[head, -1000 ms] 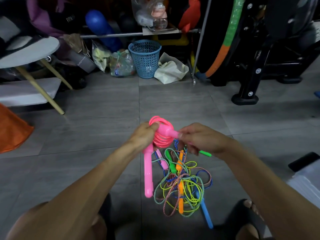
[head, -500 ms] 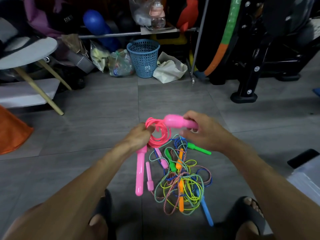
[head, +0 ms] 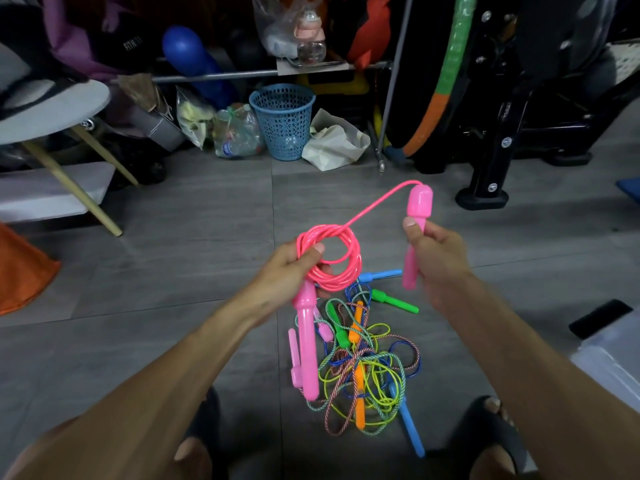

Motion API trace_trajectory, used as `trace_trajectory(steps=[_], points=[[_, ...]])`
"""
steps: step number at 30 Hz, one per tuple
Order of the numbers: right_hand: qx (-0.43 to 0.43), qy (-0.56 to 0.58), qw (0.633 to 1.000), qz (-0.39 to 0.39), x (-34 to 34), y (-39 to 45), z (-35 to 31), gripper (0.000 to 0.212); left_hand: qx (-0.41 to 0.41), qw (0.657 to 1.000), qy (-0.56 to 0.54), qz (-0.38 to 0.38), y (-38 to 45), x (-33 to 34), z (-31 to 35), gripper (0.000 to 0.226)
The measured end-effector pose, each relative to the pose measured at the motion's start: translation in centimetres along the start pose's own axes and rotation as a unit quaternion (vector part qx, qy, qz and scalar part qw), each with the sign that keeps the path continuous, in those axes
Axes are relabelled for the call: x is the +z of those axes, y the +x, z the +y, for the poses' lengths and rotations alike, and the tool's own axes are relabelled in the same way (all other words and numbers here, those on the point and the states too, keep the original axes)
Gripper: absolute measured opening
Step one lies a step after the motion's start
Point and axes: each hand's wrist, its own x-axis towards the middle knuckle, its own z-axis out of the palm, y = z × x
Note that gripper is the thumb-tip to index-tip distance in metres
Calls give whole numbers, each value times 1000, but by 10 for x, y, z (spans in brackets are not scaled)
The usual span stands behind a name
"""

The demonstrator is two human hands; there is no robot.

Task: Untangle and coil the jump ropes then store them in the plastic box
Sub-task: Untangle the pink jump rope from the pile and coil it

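Note:
My left hand (head: 287,275) pinches the coiled pink jump rope (head: 341,263), and one pink handle (head: 308,344) hangs straight down from it. My right hand (head: 438,261) grips the rope's other pink handle (head: 417,216) upright, off to the right of the coil. A single pink strand arcs from the coil up to that handle's top. Below my hands a tangled pile of ropes (head: 363,365) lies on the floor, with green, orange, blue and pink handles in it. The clear plastic box (head: 613,358) shows only partly at the right edge.
A black object (head: 601,317) lies beside the box. A blue mesh bin (head: 284,121), bags and a rack stand at the back. Black exercise equipment (head: 498,140) stands back right, a white stool (head: 52,109) and an orange cone (head: 20,271) at left. My sandalled feet flank the pile.
My right hand has pulled the second pink handle up and away to the right, drawing one strand out of the coil. My left hand stays on the coil.

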Motion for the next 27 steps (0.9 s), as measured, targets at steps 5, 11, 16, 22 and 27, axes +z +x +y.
trace_trajectory(steps=[5, 11, 16, 22, 27], points=[[32, 62, 996, -61, 10, -7, 0, 18, -19, 996, -67, -60, -13, 7, 13, 26], [138, 251, 957, -36, 15, -13, -12, 18, 13, 998, 18, -56, -14, 10, 14, 26], [170, 266, 946, -69, 20, -18, -11, 16, 75, 994, 45, -58, -14, 14, 13, 20], [168, 226, 947, -154, 17, -14, -12, 51, 18, 998, -21, -49, -10, 11, 11, 19], [186, 174, 918, -304, 21, -25, -15, 24, 51, 998, 46, -8, -4, 12, 8, 19]])
